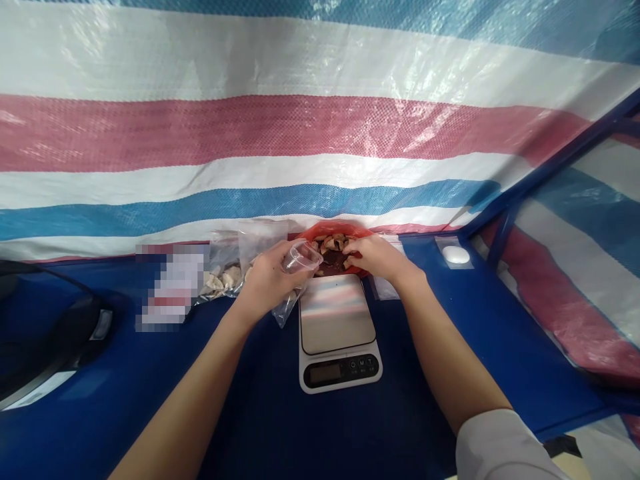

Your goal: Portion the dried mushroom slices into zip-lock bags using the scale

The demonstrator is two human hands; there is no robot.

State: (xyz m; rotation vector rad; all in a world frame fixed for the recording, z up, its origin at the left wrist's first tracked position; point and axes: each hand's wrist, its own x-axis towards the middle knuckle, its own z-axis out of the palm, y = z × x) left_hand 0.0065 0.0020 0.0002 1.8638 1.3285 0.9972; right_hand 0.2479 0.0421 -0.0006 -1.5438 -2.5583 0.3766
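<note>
The fingers of the left hand (270,273) are closed around a clear cup (304,255), held tilted at the left side of a red bag (320,231). The fingers of the right hand (376,257) are bent close together at the right side of the bag's opening, among brown slices (334,241); whether they pinch a slice cannot be told. The open bag stands at the back of the blue tabletop (280,413), just behind a scale (337,317), whose steel plate is bare and whose display and buttons face the person. Left of the cup lies a clear pouch of pale slices (227,279), and beyond it a pixelated packet (173,287). At far left is a black object (55,333), partly out of view. A flat sachet (386,288) lies beneath the right forearm; well apart, farther right, rests a white oval object (456,255). A striped sheet (300,130) hangs behind, beside a blue frame (560,163).
</note>
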